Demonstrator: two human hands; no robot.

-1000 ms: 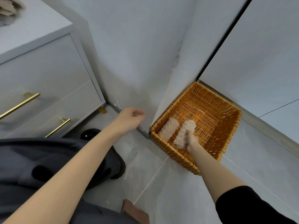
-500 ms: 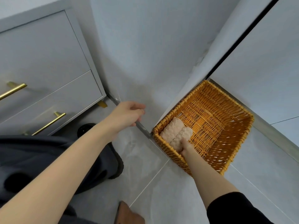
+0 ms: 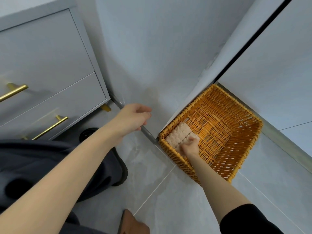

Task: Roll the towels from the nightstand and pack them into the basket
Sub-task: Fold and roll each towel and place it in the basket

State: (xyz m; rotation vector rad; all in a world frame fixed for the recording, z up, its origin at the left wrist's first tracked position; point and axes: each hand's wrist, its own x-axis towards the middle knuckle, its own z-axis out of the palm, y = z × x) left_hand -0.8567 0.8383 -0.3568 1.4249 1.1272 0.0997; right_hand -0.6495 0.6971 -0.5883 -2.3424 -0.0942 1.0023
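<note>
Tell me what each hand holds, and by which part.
The right hand grips the right-side towel roll by its near end, inside the basket. The left hand holds nothing.

No text, label, brand, number or sign can be read on the wicker basket (image 3: pixel 244 169), the rolled towels (image 3: pixel 179 132) or the grey nightstand (image 3: pixel 42 56).

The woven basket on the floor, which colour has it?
The woven wicker basket is golden orange; the head view shows it best.
</note>
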